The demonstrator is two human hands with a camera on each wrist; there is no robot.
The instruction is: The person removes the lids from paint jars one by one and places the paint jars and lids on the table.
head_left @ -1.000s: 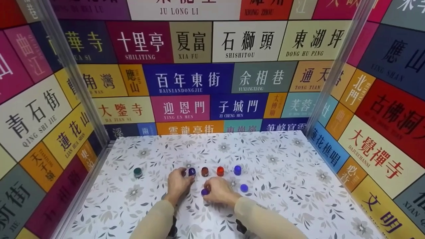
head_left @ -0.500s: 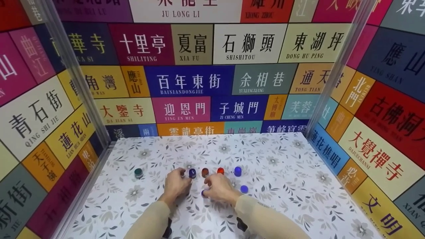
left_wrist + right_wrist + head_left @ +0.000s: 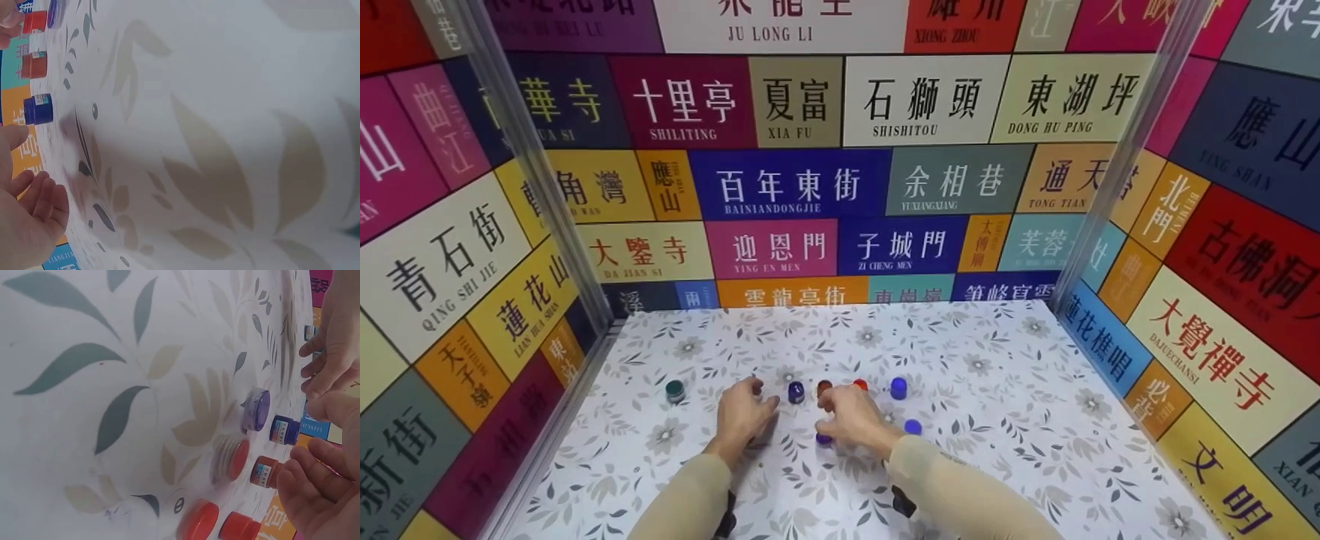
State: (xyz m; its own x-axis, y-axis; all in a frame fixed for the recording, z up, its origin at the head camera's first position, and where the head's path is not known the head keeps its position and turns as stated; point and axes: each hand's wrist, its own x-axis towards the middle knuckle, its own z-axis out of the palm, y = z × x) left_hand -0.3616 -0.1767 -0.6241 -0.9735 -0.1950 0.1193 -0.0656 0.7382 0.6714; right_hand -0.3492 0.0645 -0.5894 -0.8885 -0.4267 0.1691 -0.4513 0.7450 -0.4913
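Observation:
My left hand (image 3: 741,416) hovers over the table left of a small dark blue paint jar (image 3: 796,392), apart from it, fingers loosely bent and holding nothing. Close to the brown paint jar (image 3: 266,472) is my right hand (image 3: 320,486), fingers relaxed with a gap between thumb and fingertips. In the head view it covers part of the brown jar and the red jar (image 3: 860,385). Below its fingers a purple lid (image 3: 257,409) lies on the table. A brownish-red lid (image 3: 233,458) and an orange-red lid (image 3: 199,521) lie in line with it, hidden by this hand from the head camera.
A blue paint jar (image 3: 898,388) stands at the right end of the row, a blue lid (image 3: 913,427) in front of it. Off to the left stands a dark green jar (image 3: 674,391). Sign-covered panels (image 3: 787,184) enclose the flower-patterned table (image 3: 990,465).
My left hand has moved left, away from the dark blue jar. My right hand has let go of the purple lid and its fingers have risen toward the brown jar.

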